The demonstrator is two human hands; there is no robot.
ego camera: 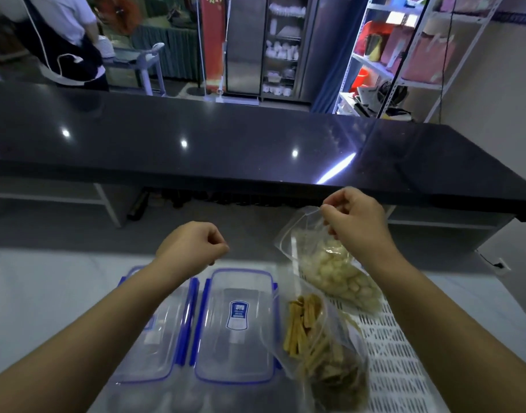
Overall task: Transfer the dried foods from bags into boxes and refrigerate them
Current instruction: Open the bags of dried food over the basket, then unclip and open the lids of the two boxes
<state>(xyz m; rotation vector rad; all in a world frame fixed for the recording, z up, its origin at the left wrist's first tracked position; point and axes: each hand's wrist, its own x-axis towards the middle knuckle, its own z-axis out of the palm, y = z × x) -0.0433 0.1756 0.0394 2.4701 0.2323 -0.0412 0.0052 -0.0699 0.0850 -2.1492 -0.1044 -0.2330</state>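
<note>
1. Two lidded clear boxes, blue-clipped: one (236, 326) beside another (154, 329).
2. Two bags: pale pieces (330, 263), pinched at the rim by my right hand (354, 217); yellow sticks (324, 341) (lying nearer me).
3. My left hand (193, 245) is loosely curled, holding nothing.
4. White slotted tray (393, 353); black counter (255, 150) beyond.

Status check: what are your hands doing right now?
Right hand pinching pale-food bag top. Left hand closed, empty, above lidded boxes. Nothing blocking.

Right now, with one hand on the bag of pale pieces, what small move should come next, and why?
Probably bring the left hand to the bag of pale pieces and pull its mouth open. The right hand pinches only one top edge, and both boxes are lidded.
</note>
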